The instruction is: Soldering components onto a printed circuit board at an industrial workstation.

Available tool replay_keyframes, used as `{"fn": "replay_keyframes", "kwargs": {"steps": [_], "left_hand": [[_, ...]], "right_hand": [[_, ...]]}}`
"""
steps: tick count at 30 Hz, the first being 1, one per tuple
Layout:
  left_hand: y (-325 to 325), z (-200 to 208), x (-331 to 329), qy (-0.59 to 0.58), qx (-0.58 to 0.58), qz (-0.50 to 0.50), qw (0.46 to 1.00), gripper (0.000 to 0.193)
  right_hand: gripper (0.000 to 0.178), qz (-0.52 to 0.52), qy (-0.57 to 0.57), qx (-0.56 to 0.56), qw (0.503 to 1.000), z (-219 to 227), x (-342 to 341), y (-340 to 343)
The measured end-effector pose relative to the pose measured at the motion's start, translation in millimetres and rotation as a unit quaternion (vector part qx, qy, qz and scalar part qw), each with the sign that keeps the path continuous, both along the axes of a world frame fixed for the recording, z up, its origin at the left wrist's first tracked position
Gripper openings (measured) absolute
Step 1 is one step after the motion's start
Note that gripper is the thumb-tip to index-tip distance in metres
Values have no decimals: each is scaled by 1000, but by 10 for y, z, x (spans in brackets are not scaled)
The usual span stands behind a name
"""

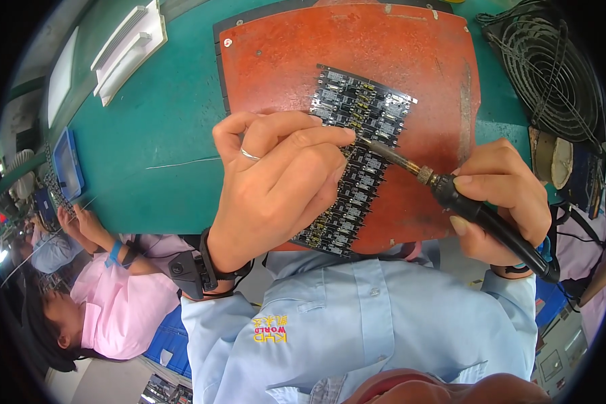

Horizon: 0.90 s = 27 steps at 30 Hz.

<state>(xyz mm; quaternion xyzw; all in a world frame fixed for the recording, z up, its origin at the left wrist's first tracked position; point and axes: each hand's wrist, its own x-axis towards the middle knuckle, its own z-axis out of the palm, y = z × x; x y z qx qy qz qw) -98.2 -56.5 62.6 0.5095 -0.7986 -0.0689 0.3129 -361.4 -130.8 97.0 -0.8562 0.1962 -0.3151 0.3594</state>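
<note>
Soldering looks to be midway through a contact on the long black circuit-board panel (363,178), which lies aslant on a worn orange-red mat (276,60) atop the green table (148,202). The right hand (498,195) wraps fingers and thumb around the black handle of a soldering iron (481,219) with a slim metal shaft. Its tip reaches the panel's upper-middle stretch, right by the left fingertips; whether it actually touches a joint is too small to tell.

The left hand (276,182) hovers over the panel's left side, fingers bent and drawn together. A thin silvery wire (182,163) runs across from the left and vanishes behind that hand; the fingers seem to pinch it, though its end is hidden.

As for progress, the panel is one unbroken piece, and its repeated units already carry small parts from top to bottom. Finished joints cannot be told from bare ones at this scale, so how many remain is unclear. With iron and wire brought together here, at least this spot appears unfinished.
</note>
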Motion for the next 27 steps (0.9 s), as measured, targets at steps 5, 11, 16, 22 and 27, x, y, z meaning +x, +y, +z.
{"fn": "replay_keyframes", "kwargs": {"steps": [5,11,16,22,27], "left_hand": [[-12,-13,-16,12,-13,15,1000,19],[-29,22,-9,-2,-10,9,1000,17],[-38,23,-29,-13,-15,11,1000,15],[-58,42,-42,-10,-15,13,1000,15],[-94,-22,-39,-5,-39,11,999,20]], "right_hand": [[38,4,-11,-14,1000,-36,18,22],[36,5,-7,-3,1000,18,-38,11],[37,3,-12,4,1000,6,-50,15],[38,3,-2,-5,1000,5,-21,0],[37,13,5,5,1000,4,-9,-19]]}}
